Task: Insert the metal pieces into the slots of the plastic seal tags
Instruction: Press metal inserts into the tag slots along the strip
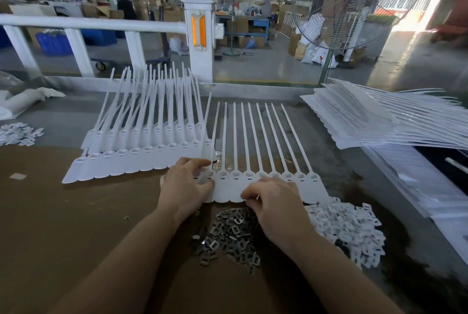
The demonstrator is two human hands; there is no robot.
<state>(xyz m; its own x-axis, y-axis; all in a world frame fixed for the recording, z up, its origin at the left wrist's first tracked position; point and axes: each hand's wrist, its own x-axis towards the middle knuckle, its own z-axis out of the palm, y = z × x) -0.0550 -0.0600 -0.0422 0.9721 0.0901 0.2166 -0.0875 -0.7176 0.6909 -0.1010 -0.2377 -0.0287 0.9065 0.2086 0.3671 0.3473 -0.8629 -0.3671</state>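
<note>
Pinching the left end of a joined strip of white seal tags (pixel 266 182) with the left hand (pixel 186 187), thumb and curled fingers clamped on its edge. Resting the right hand (pixel 274 203) on the strip's near edge, fingers curled together; cannot tell whether holding anything. Lying near, just under the hands: grey metal pieces (pixel 228 240); right of them, small white plastic parts (pixel 347 230). Lying far left: overlapped finished tags (pixel 141 159).

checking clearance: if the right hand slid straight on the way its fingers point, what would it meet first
The right hand points up and left across the row of tags it rests on. It would probably meet the left hand first, at the row's left end, though depth is hard to judge.
</note>
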